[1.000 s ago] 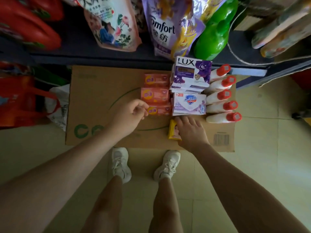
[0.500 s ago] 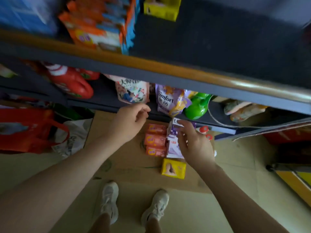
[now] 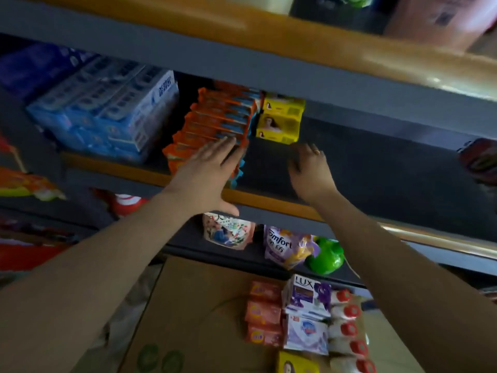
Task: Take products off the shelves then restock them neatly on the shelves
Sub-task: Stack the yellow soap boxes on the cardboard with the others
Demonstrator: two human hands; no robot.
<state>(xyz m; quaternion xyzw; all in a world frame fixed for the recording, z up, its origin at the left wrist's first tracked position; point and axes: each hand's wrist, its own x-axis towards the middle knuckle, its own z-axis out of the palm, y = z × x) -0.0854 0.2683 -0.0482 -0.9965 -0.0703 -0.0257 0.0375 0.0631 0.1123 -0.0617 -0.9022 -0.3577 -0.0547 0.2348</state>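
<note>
My left hand [image 3: 207,173] is spread flat, fingers apart, against the front of a stack of orange soap boxes [image 3: 215,125] on the dark shelf [image 3: 376,168]. My right hand [image 3: 309,168] hovers over the bare shelf just below a stack of yellow soap boxes [image 3: 281,121], fingers curled downward, nothing seen in it. Down on a cardboard sheet [image 3: 193,313] on the floor lie orange soap bars [image 3: 265,313], purple LUX packs [image 3: 309,294], a white-purple soap pack [image 3: 306,335], a yellow soap box [image 3: 295,364] and several white bottles with red caps [image 3: 347,329].
Blue boxes [image 3: 107,111] fill the shelf to the left of the orange stack. The lower shelf holds a floral pouch [image 3: 228,232], a purple Comfort pouch [image 3: 285,246] and a green bottle [image 3: 325,257]. An orange shelf edge [image 3: 269,203] runs under my hands.
The view has tilted up from the floor to the shelf. Both hands rose from the products on the cardboard to the shelf; the left now presses the orange boxes.
</note>
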